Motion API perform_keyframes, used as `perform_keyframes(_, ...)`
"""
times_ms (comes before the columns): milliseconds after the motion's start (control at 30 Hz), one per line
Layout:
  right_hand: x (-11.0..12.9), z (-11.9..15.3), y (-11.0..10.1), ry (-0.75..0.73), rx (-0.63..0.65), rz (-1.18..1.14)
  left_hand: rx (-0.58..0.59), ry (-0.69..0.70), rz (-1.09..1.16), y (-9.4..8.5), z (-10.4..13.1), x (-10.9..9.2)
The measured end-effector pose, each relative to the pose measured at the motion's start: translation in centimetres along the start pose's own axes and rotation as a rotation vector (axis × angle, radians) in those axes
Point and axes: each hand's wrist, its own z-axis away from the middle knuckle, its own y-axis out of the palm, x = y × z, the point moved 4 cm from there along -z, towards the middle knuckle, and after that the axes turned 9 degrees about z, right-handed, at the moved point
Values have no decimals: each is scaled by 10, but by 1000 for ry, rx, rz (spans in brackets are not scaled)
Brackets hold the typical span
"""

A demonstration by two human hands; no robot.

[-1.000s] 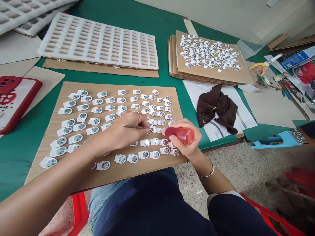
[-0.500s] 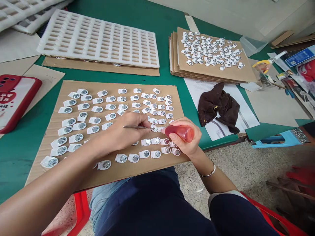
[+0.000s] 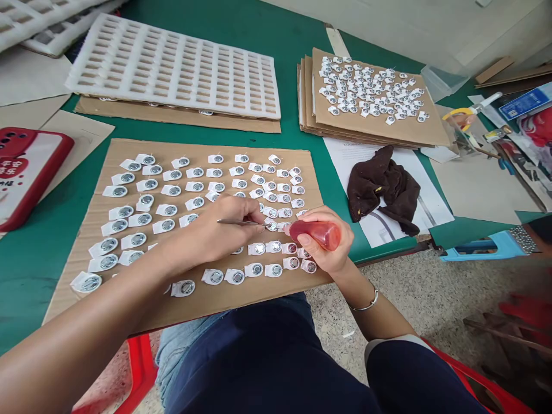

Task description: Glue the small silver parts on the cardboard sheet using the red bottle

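My left hand [image 3: 224, 227] is closed around thin metal tweezers [image 3: 233, 222], whose tip reaches a small round metal piece [image 3: 271, 226] on a white tab. My right hand [image 3: 332, 241] grips a small red squeeze bottle [image 3: 319, 234] lying nearly level. Its nozzle [image 3: 286, 229] points left, close beside that same piece; I cannot tell whether they touch. Beneath both hands lies a cardboard sheet [image 3: 181, 310] carrying rows of similar round pieces on white tabs. My left hand and forearm hide some of them.
A white foam tray [image 3: 172, 72] with many slots rests on cardboard behind. Back right, stacked cardboard sheets [image 3: 414, 129] carry more pieces. A dark brown cloth [image 3: 382, 187] lies on printed paper [image 3: 373, 230]. At left is a red-edged phone [image 3: 34, 172]; scissors [image 3: 470, 112] lie far right.
Both hands, the tweezers and the red bottle keep almost the same place over the same piece. The whole view shifts very slightly.
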Motion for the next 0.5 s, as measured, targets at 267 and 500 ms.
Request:
perform_keyframes(267, 0, 0, 0, 3, -6, 13, 3, -9, 16, 0, 1, 1)
perform_keyframes(500, -1, 0, 0, 9, -1, 5, -8, 21, -2, 0, 1, 3)
